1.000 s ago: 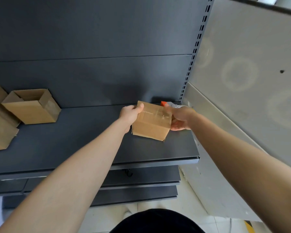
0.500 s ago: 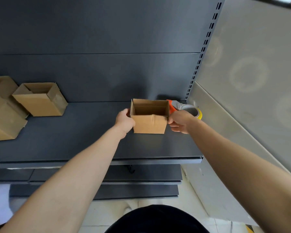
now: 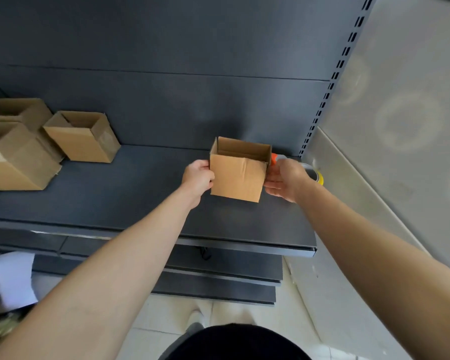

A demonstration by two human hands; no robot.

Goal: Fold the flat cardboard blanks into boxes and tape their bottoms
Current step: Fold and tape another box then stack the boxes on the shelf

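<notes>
The folded box (image 3: 238, 175) is positioned over the right part of the dark shelf (image 3: 140, 198), with its open top facing up and its near face showing a vertical crease. Whether its bottom rests on the shelf surface cannot be determined.

The left hand (image 3: 198, 178) grips the left side of the box, fingers curled against the left edge. The right hand (image 3: 286, 180) is flat-fingered: the fingers lie fairly straight against the right wall of the box, with the thumb near its upper right corner. The box sits between the two hands.

A tape dispenser (image 3: 313, 175), with an orange and grey body and a yellow-edged roll, lies on the shelf just beyond the right hand, near the slotted upright (image 3: 330, 87).

At the far left of the shelf, well apart from the held box, three assembled boxes stand open-topped: one nearest the centre (image 3: 83, 137), one larger at the left edge (image 3: 16, 157) and one behind it (image 3: 13, 110).
</notes>
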